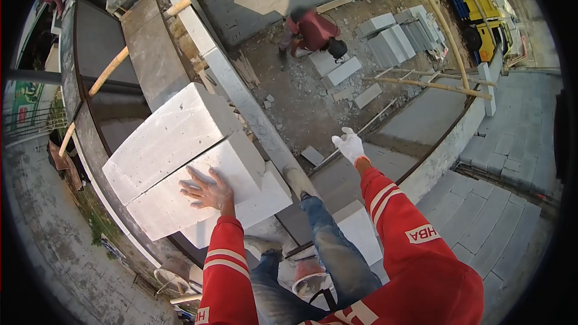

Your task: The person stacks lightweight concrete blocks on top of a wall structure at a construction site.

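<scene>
My left hand, bare, lies flat with spread fingers on the upper face of a white lightweight concrete block. A second block of the same kind sits right beside it, with a thin dark gap between them. Under these, another white block sticks out toward my legs. My right hand wears a white glove and is held out in the air to the right, touching nothing. Its thumb and a finger are apart, and no object shows in it.
I stand high on a narrow wall ledge. Below, a co-worker bends over white blocks. Stacked blocks, rubble and bamboo poles lie around. A bucket is by my legs. A yellow truck stands far right.
</scene>
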`<state>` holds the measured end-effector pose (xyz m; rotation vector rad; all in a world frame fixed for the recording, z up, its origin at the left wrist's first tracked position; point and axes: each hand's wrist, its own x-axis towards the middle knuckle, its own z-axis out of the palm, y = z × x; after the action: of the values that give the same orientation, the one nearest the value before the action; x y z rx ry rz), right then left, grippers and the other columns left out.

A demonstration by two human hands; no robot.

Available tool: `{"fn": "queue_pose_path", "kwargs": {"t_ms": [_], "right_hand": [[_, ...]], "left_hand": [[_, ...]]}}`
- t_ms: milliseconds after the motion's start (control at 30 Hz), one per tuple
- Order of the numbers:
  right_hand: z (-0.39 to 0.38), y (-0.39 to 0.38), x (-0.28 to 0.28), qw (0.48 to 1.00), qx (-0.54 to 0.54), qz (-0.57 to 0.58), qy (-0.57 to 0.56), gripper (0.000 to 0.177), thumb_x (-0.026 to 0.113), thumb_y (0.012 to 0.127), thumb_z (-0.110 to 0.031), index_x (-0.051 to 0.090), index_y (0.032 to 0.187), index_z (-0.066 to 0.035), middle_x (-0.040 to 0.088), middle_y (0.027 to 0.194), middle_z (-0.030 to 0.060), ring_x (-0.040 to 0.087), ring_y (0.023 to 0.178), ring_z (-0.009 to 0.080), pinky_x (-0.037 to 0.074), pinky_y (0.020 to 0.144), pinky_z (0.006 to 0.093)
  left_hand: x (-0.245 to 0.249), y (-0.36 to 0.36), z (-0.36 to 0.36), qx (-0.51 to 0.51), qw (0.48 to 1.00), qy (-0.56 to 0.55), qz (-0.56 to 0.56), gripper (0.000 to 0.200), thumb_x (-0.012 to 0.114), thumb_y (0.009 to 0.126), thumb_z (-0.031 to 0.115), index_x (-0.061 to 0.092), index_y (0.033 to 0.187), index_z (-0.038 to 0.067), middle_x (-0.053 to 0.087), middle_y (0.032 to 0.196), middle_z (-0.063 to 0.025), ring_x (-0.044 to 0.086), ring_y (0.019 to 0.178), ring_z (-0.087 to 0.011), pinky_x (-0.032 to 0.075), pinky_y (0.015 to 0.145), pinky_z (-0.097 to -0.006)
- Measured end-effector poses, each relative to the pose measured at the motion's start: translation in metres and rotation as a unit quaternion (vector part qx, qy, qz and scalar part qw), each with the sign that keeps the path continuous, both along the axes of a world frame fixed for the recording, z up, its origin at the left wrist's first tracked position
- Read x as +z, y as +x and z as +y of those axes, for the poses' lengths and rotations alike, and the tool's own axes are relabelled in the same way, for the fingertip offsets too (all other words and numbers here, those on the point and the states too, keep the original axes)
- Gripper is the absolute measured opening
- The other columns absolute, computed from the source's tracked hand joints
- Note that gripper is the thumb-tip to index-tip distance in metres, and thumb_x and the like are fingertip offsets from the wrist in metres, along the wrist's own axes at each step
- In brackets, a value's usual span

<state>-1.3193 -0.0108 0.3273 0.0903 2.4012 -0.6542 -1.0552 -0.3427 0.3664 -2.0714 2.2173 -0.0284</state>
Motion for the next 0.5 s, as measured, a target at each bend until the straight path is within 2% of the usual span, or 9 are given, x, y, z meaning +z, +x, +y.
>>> {"fn": "queue_pose_path", "kwargs": {"t_ms": [267,333,367,467,500], "right_hand": [[0.0,-0.011,-0.007,0.999,-0.004,-0.028,0.02,0.081,0.076,0.078,-0.043,0.044,0.141,-0.003,0.062,0.125,0.0256,0.06,0.118,0.0361,0.047,0.1,0.0393],[0.001,-0.018,-0.006,0.999,-0.012,-0.022,0.037,0.087,0.077,0.077,-0.046,0.04,0.143,-0.002,0.059,0.129,0.0266,0.058,0.121,0.0362,0.046,0.101,0.0389],[0.003,-0.022,-0.008,0.999,-0.01,-0.028,0.044,0.096,0.078,0.075,-0.049,0.035,0.147,-0.002,0.058,0.13,0.0272,0.057,0.122,0.0367,0.045,0.102,0.0392],[0.009,-0.033,-0.012,0.997,-0.048,-0.006,0.055,0.103,0.079,0.073,-0.053,0.03,0.149,-0.003,0.058,0.13,0.0275,0.057,0.122,0.0381,0.045,0.103,0.0401],[0.008,-0.04,-0.007,0.996,-0.058,-0.016,0.07,0.112,0.079,0.071,-0.057,0.023,0.152,-0.004,0.056,0.132,0.0283,0.056,0.123,0.0388,0.044,0.104,0.0406]], "left_hand": [[0.001,0.004,0.002,-0.012,1.0,-0.005,0.014,0.071,0.037,0.094,0.066,0.016,0.156,0.039,0.009,0.163,-0.0148,0.006,0.15,-0.0388,0.012,0.109,-0.0734],[-0.002,0.007,0.001,-0.015,1.0,-0.006,0.019,0.071,0.036,0.094,0.066,0.016,0.156,0.039,0.01,0.163,-0.0153,0.007,0.15,-0.0392,0.013,0.109,-0.0733],[-0.004,0.008,0.001,-0.017,1.0,-0.006,0.018,0.071,0.036,0.094,0.067,0.017,0.156,0.038,0.011,0.163,-0.0155,0.008,0.15,-0.0393,0.013,0.109,-0.0733],[-0.008,0.011,-0.001,-0.017,1.0,-0.014,0.011,0.071,0.036,0.094,0.067,0.017,0.156,0.038,0.011,0.162,-0.0157,0.008,0.15,-0.0392,0.013,0.109,-0.0734],[-0.007,0.01,0.0,-0.016,1.0,-0.016,0.008,0.071,0.035,0.094,0.067,0.017,0.156,0.038,0.011,0.162,-0.0157,0.008,0.15,-0.0392,0.013,0.109,-0.0735]]}}
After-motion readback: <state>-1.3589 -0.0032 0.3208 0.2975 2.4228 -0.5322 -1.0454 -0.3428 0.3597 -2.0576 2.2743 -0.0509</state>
